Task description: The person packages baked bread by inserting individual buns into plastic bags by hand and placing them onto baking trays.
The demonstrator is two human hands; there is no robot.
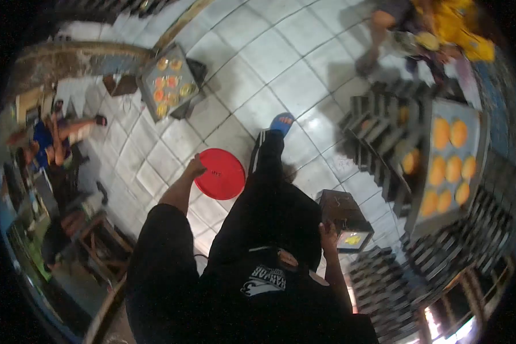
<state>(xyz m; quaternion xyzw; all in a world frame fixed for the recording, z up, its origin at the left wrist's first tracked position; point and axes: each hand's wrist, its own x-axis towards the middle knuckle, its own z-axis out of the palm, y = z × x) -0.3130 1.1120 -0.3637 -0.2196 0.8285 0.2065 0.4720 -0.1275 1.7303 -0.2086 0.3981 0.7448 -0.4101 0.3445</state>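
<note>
While the person in black is standing on the white tiled floor [258,57], the left hand [197,165] is gripping the rim of a round red lid [221,175], its fingers closing over the edge, and the lid, with small dark lettering at its middle, is hanging beside the left leg, above the tiles; the right hand [328,238] is hanging low on the other side, its fingers looking loosely bent, near a dark brown box [339,206] whose pale side is showing a yellow shape, though I cannot tell whether the hand is touching the box or holding anything; ahead, one foot is showing in a blue slipper [281,122]; at the upper left, a metal tray [149,80] is carrying rows of round, colourfully topped pieces of dough, while on the right a larger tray [456,112] is bearing orange-gold buns [437,170] beside a stack of dark trays [378,137]; beyond it a co-worker in yellow [453,28] is bending at the upper right, and another person in blue [49,143] is sitting at the far left
</note>
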